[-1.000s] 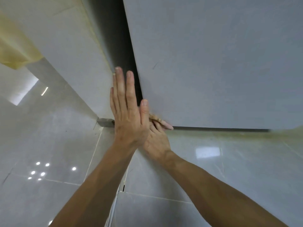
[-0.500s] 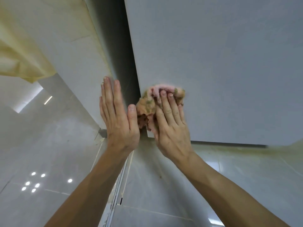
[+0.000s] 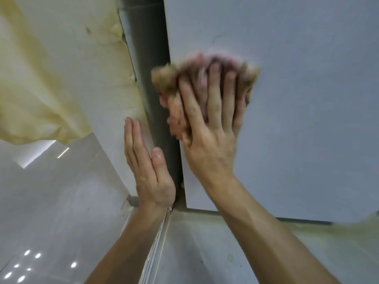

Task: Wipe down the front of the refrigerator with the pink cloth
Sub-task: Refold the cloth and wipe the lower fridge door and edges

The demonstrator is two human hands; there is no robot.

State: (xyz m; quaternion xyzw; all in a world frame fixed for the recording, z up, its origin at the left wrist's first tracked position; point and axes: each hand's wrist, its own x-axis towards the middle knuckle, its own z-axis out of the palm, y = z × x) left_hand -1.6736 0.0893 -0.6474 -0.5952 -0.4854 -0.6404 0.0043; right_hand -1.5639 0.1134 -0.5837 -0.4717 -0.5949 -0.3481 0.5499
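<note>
Right hand (image 3: 213, 136), fingers spread flat, pressed the pink cloth (image 3: 176, 117) against the refrigerator (image 3: 303, 103) front, near its left edge. Soft, light and bunchy, it looked best pinned under a broad palm. Left hand (image 3: 149, 171) was flat and empty beside the wall (image 3: 92, 64).

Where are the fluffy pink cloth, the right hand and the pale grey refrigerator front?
fluffy pink cloth (image 3: 175, 117), head view, exposed lower-left part beside the index finger.
right hand (image 3: 211, 148), head view, back of the hand.
pale grey refrigerator front (image 3: 297, 99), head view, bare door panel.
</note>
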